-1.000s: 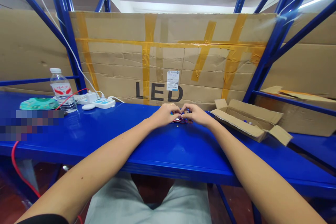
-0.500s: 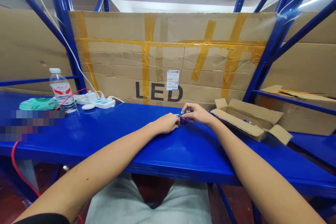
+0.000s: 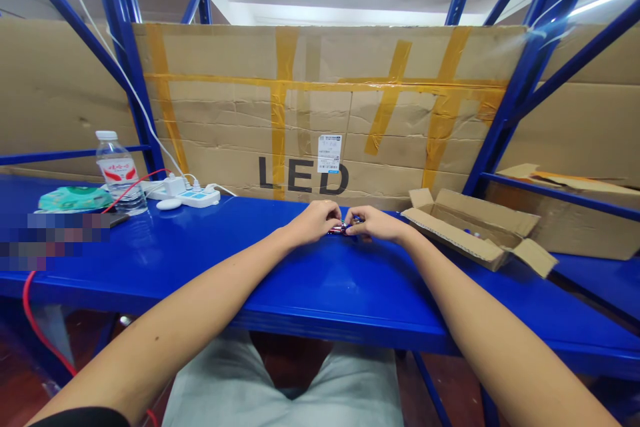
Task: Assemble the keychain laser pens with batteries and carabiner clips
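Note:
Small, shiny dark-red and silver slim pieces [image 3: 337,230] lie in a little bunch near the table's far side; their kind is too small to make out. My left hand [image 3: 315,221] bends over the bunch from the left, fingers closed down onto the pieces. Opposite it, my right hand [image 3: 374,223] has thumb and fingers pinched together, with a bit of blue and silver showing among the fingers. The fingertips of both hands almost meet above the bunch and partly cover it.
On the blue table [image 3: 305,287] to the right is an open cardboard box [image 3: 450,238]. At left stand a water bottle [image 3: 120,173], a green soft pack [image 3: 75,199] and a white power strip [image 3: 200,197]. A big carton [image 3: 225,127] walls off the back.
My left hand has risen slightly and arched its fingers over the bunch. My right hand has come down a little, closer to the pieces. More of the red pieces shows between the hands.

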Tool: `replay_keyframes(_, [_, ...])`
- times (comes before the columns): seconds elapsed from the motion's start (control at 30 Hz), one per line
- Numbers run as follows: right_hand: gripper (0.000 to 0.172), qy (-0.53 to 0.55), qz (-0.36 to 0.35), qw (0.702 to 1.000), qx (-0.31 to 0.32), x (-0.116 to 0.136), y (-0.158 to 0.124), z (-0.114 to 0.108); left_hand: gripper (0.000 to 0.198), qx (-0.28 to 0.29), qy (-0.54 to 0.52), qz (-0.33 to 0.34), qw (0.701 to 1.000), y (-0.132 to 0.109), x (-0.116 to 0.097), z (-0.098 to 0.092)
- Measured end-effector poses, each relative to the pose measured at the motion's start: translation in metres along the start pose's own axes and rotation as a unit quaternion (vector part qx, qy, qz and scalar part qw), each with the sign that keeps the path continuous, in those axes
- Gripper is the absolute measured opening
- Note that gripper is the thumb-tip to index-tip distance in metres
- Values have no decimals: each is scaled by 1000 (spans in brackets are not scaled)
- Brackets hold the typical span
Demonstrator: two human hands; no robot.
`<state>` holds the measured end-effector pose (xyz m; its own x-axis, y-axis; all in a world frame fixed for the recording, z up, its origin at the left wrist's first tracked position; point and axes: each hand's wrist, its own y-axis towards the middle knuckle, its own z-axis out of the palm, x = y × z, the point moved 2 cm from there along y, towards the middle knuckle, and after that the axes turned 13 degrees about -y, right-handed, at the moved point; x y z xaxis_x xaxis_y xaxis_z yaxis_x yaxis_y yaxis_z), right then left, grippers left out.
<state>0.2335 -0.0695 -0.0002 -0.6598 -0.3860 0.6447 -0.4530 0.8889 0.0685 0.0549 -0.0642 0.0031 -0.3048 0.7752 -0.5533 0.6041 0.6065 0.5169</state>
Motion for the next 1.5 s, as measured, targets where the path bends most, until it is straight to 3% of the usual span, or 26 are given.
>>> replay_keyframes(0.13, [26,54,-31,998,-2,1,-1,-1,4,-24,-24,56,998,2,-2,3])
replay_keyframes(0.33, [27,119,-50,992,-16,0,0,-1,4,-39,-54,62,996,2,-3,2])
replay_keyframes(0.53, [37,220,-55,973,-48,3,2,2,15,-89,-123,10,988,1,-2,-1])
replay_keyframes(0.77, [40,258,-39,965,5,8,2,11,27,-70,-183,-4,981,0,5,12])
replay_keyframes(1.03, [34,302,4,953,-3,18,-2,7,16,-164,-254,-65,951,5,10,9])
replay_keyframes(1.13, [39,235,48,971,-15,14,-4,2,16,-180,-263,-93,943,6,13,6])
replay_keyframes(1.23, [32,95,76,992,-42,7,-3,-1,17,-164,-279,-105,940,6,16,8])
replay_keyframes(1.37, [17,-37,36,992,-111,2,2,-4,16,-148,-301,-137,932,6,20,16])
replay_keyframes(1.5, [17,-102,-7,982,-156,4,5,-6,18,-145,-346,-176,910,6,21,21])
